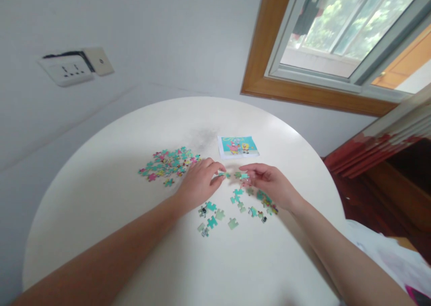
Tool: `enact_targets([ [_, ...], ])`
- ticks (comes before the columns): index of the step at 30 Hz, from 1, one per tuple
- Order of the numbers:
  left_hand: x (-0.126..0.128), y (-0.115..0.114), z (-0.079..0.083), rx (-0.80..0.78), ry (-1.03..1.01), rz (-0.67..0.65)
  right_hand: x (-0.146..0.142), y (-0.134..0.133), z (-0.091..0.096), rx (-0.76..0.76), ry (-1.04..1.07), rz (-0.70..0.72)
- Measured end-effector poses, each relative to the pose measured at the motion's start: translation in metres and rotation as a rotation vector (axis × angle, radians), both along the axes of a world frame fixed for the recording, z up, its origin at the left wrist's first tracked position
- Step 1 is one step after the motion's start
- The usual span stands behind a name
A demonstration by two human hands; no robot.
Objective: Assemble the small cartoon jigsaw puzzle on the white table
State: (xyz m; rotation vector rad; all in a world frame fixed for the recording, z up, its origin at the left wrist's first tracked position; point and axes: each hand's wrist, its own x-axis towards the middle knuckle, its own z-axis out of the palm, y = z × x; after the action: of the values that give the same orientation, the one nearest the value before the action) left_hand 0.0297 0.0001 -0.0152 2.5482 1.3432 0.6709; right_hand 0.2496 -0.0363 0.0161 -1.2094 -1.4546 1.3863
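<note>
My left hand pinches a small green jigsaw puzzle piece between thumb and fingertips. Facing it, my right hand has its thumb and fingers bent around a teal and green jigsaw puzzle piece; its exact grip is partly hidden. A narrow gap separates the two held pieces. Loose teal, green and patterned pieces lie below the hands. More pieces, some seemingly joined, lie under my right wrist. To the left of my left hand spreads a heap of mixed pieces.
Behind the hands lies a cartoon picture card with a pink and a yellow figure. The round white table meets the wall, which bears a socket. A wood-framed window and a red and white curtain are at right.
</note>
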Motion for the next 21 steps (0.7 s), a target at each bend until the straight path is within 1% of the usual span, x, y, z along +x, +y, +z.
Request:
enact_targets([
  [2, 0.0, 0.0, 0.0, 0.005, 0.0, -0.002, 0.0, 0.002, -0.002, 0.01, 0.017, -0.02],
  [5, 0.0, -0.001, -0.001, 0.013, -0.001, -0.003, 0.002, 0.006, -0.006, 0.059, -0.047, -0.065],
  [7, 0.0, -0.001, -0.001, 0.009, 0.001, 0.002, 0.001, 0.01, -0.01, 0.124, -0.149, -0.109],
  [10, 0.001, -0.001, 0.0, 0.0, 0.01, 0.016, -0.003, 0.016, -0.014, 0.254, -0.358, -0.166],
  [13, 0.001, -0.001, 0.001, -0.002, 0.01, 0.021, -0.011, 0.02, -0.015, 0.349, -0.531, -0.176],
  [17, 0.002, -0.002, 0.002, -0.003, -0.003, 0.012, -0.021, 0.021, -0.014, 0.37, -0.69, -0.183],
  [21, 0.002, -0.002, 0.001, -0.006, 0.001, 0.017, -0.025, 0.021, -0.012, 0.343, -0.748, -0.191],
])
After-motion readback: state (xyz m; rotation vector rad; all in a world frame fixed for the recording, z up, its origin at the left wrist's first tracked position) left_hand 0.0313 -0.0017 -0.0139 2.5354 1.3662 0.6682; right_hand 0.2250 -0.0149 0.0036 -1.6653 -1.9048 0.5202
